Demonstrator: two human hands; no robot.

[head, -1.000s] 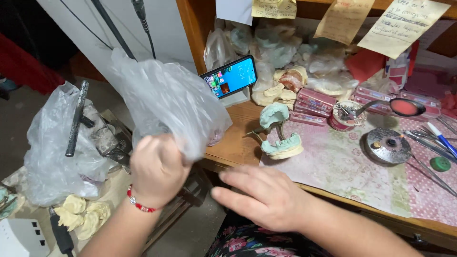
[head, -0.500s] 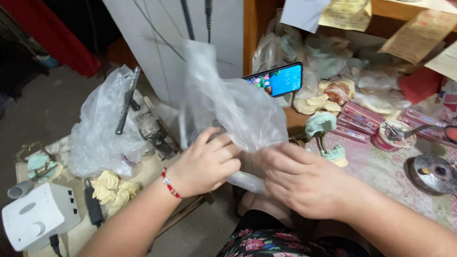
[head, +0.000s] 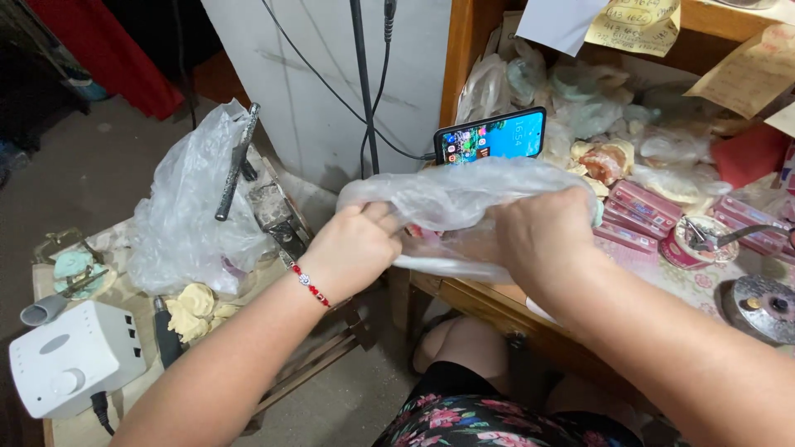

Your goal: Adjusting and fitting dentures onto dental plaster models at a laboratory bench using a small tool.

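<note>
Here, a clear plastic bag lay stretched between both hands above the wooden bench's edge, long axis roughly level, running left to right. Left hand, a red bead bracelet at its wrist, had fingers curled shut, pinching the bag's left end. Right hand clenched the right end, knuckles up. A lit phone stood just behind the bag.

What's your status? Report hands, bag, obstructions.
Left hand and right hand both gripping the clear plastic bag above the desk edge. Phone propped just behind. Nothing blocking.
</note>
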